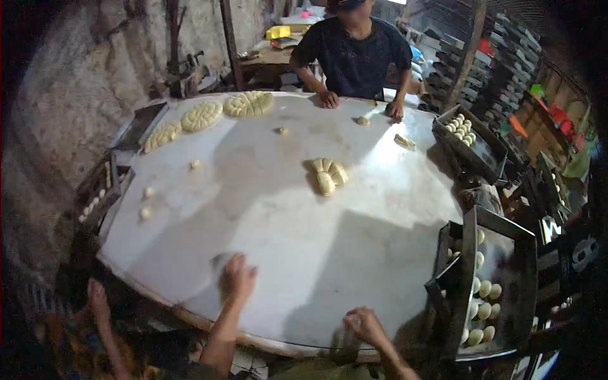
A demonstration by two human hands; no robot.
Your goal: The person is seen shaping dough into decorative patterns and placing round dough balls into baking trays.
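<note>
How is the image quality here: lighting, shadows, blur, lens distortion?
Head view: strong fisheye, so the table edge bows and the corners go black; light is uneven, brightest on the far right of the table, with broad soft shadows near its middle; left hand and right hand are motion-blurred; the dough pieces are soft; the tray surroundings are dim and murky.
</note>
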